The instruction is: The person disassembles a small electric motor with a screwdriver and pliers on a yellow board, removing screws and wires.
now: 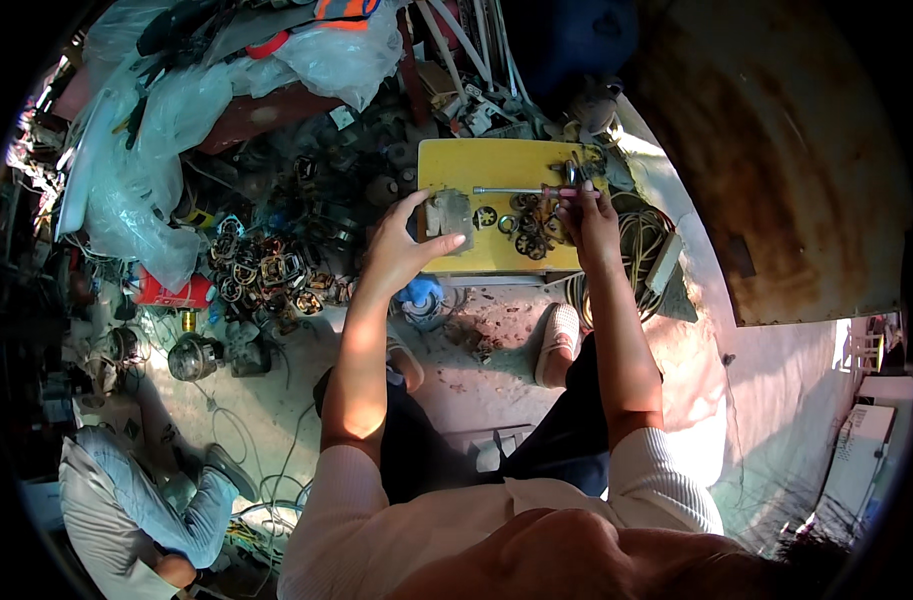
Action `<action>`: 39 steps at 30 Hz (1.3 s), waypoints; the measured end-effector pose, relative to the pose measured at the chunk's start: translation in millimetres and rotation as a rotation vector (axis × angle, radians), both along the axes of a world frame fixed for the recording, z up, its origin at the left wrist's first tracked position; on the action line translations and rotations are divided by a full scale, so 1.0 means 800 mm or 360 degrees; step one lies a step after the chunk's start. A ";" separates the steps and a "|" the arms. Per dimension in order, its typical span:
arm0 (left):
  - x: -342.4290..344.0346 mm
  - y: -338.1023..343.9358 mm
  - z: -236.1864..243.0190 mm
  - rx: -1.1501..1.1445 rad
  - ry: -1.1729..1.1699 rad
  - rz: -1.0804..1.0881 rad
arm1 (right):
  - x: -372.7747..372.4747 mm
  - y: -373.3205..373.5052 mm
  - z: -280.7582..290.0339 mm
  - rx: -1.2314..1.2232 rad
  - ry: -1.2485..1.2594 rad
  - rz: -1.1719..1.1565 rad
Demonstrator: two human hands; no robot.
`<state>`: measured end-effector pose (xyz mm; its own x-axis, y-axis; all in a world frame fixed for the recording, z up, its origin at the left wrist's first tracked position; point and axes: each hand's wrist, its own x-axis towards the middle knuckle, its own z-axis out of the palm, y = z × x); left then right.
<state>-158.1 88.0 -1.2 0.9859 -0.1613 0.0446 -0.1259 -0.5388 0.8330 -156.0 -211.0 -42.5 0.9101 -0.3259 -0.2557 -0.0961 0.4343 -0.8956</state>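
Note:
My left hand (401, 247) grips a rough grey block (449, 220) at the left end of a yellow board (488, 158), its thumb and fingers spread around the block's edges. My right hand (595, 225) is closed on the handle of a screwdriver (511, 190), whose long metal shaft points left toward the block, its tip short of the block. Several dark, spoked round metal parts (529, 244) lie beneath and left of the right hand, with a small star-shaped piece (485, 217) closer to the block.
A pile of metal rings (271, 275), plastic bags (146, 180) and a red cylinder (171, 288) fill the left. Coiled cable (641, 250) lies right of the board, beside a large rusty panel (776, 170). A co-worker's legs (186, 510) show at lower left.

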 end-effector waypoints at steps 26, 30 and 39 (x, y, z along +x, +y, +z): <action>0.004 0.001 0.006 0.0189 -0.0067 -0.0026 | 0.013 0.006 -0.022 0.0053 0.0004 0.0077; 0.004 0.003 0.008 0.0197 -0.0070 -0.0024 | 0.012 0.012 -0.020 0.0108 -0.0004 0.0037; 0.005 0.003 0.004 0.0158 0.0052 -0.0011 | 0.015 0.026 -0.015 0.0374 -0.0062 -0.0104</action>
<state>-154.5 90.5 2.1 0.9854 -0.1703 -0.0039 -0.1038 -0.6183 0.7791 -144.1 -190.1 -54.2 0.8997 -0.3199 -0.2968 -0.0286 0.6355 -0.7716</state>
